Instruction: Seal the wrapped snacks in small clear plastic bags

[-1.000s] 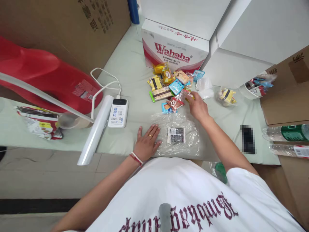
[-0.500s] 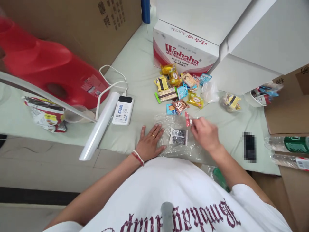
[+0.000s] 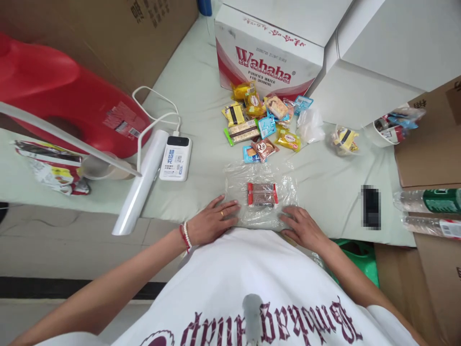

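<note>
A sheet of clear plastic film (image 3: 287, 185) lies wrinkled on the cloth-covered table in front of my body. On its middle rests a red-ended snack packet (image 3: 262, 194), with the pale edge of another packet showing under it. My left hand (image 3: 212, 222) lies open, palm down, its fingertips at the film's left edge. Fingers apart, my right hand (image 3: 304, 228) touches the film's lower right corner and holds no packet. Beyond the film sits a pile of wrapped snacks, among them a brown packet (image 3: 265, 149) and a green-ended bar (image 3: 243, 132).
A Wahaba-style printed water carton (image 3: 266, 62) stands behind the snacks. Leftward are a white power bank (image 3: 175, 158) with its cable, a film roll (image 3: 140, 185) and a large red jug (image 3: 65, 96). Rightward are a bagged snack (image 3: 345, 139), a white cup (image 3: 383, 137) and plastic bottles (image 3: 428, 214).
My right hand has put the red packet down over the dark packet on the film and moved back to the film's near right corner. My left hand has shifted slightly left.
</note>
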Motion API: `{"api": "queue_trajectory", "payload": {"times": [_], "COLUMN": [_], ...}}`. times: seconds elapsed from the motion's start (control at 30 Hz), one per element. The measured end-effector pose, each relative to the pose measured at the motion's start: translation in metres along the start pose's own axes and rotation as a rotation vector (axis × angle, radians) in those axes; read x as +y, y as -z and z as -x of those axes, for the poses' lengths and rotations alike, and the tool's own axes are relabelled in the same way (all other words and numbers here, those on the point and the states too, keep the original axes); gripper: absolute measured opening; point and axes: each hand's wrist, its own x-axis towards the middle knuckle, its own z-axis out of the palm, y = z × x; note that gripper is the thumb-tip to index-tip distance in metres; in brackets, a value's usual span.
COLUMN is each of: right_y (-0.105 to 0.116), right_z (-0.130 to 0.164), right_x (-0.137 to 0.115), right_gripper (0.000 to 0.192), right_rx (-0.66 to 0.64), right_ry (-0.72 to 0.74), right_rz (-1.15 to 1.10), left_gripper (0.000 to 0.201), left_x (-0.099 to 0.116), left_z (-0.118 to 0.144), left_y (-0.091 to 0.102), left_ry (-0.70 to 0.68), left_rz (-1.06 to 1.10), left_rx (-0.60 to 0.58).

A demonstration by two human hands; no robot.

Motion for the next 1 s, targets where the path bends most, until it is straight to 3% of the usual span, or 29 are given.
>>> {"api": "queue_trajectory", "payload": {"times": [0.13, 0.27, 0.4, 0.53, 0.6, 0.67, 0.73, 0.8, 0.87, 0.93, 1.0], "right_y": [-0.012, 0.015, 0.029, 0.02, 0.023, 0.035, 0.049, 0.059, 0.058, 0.049, 0.039], "right_z": [0.001, -0.024, -0.059, -0.083, -0.088, -0.093, -0.104, -0.123, -0.149, -0.176, -0.199], "right_x": [0.008, 0.015, 0.03, 0.048, 0.053, 0.057, 0.057, 0.054, 0.048, 0.042, 0.039], "right_gripper": [0.018, 0.023, 0.039, 0.032, 0.024, 0.027, 0.032, 0.034, 0.036, 0.045, 0.062], "right_rx": [0.122, 0.094, 0.033, -0.092, -0.141, -0.093, 0.015, 0.077, 0.039, -0.049, -0.14], "right_ry": [-0.026, -0.171, -0.43, -0.602, -0.627, -0.594, -0.487, -0.318, -0.16, -0.087, -0.108], "right_rz": [-0.152, -0.396, -0.518, -0.312, -0.134, 0.043, 0.158, 0.153, 0.091, 0.089, 0.152], "left_gripper": [0.016, 0.03, 0.041, 0.031, 0.026, 0.023, 0.023, 0.024, 0.033, 0.044, 0.049], "left_x": [-0.007, -0.015, -0.028, -0.042, -0.047, -0.046, -0.036, -0.02, -0.001, 0.013, 0.02], "left_z": [-0.005, -0.022, -0.057, -0.081, -0.078, -0.066, -0.054, -0.05, -0.057, -0.075, -0.096], "left_y": [-0.001, 0.016, 0.028, 0.022, 0.021, 0.026, 0.036, 0.045, 0.046, 0.038, 0.024], "left_ry": [0.069, 0.289, 0.61, 0.773, 0.789, 0.815, 0.808, 0.676, 0.405, 0.17, 0.152], "left_rz": [0.126, 0.252, 0.104, -0.082, -0.124, -0.173, -0.278, -0.375, -0.354, -0.272, -0.229], "left_rx": [0.02, 0.088, 0.112, 0.14, 0.259, 0.459, 0.684, 0.808, 0.701, 0.409, 0.124]}}
